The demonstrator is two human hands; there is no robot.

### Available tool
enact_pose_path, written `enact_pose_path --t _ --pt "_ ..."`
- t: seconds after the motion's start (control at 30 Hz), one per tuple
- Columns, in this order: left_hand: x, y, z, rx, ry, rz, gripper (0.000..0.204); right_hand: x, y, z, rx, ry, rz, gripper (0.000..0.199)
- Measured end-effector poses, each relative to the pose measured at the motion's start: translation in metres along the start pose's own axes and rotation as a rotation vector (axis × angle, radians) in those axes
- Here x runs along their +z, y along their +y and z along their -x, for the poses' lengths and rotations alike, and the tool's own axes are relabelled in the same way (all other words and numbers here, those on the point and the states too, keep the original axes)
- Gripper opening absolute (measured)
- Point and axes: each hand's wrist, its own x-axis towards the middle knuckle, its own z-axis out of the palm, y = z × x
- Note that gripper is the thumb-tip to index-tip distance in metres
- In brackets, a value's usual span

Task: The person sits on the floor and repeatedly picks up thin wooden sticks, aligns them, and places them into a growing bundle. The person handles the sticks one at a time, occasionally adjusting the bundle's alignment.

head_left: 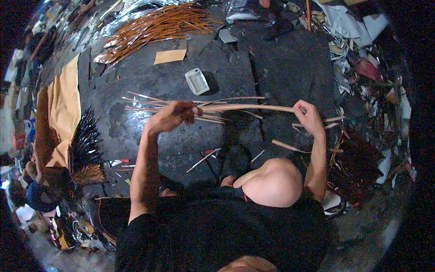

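A long, thin tan strip stretches nearly level between my two hands, above the dark work surface. My left hand is closed round its left part, and whether it grips one strip or several is hard to tell. At the other end, the fingers of my right hand pinch the tip. Loose tan strips lie beneath and beside my left hand. A few shorter strips rest near my right wrist.
Beyond my hands stands a small white rectangular tray. Farther off lie a tan card piece and a large brown bundle of thin strands. A tan sheet and black bristly bundle are at left. Scraps crowd the right; my knee is raised.
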Motion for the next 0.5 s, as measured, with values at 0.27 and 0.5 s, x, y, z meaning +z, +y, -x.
enact_pose_path --t 0.27,0.5 --pt "0.05 0.045 -0.019 0.164 0.501 -0.654 0.019 0.069 -0.065 -0.03 -0.302 0.132 0.27 0.033" --pt "0.052 0.065 -0.019 0.186 0.606 -0.044 0.016 0.121 -0.167 -0.056 -0.569 0.073 -0.348 0.033"
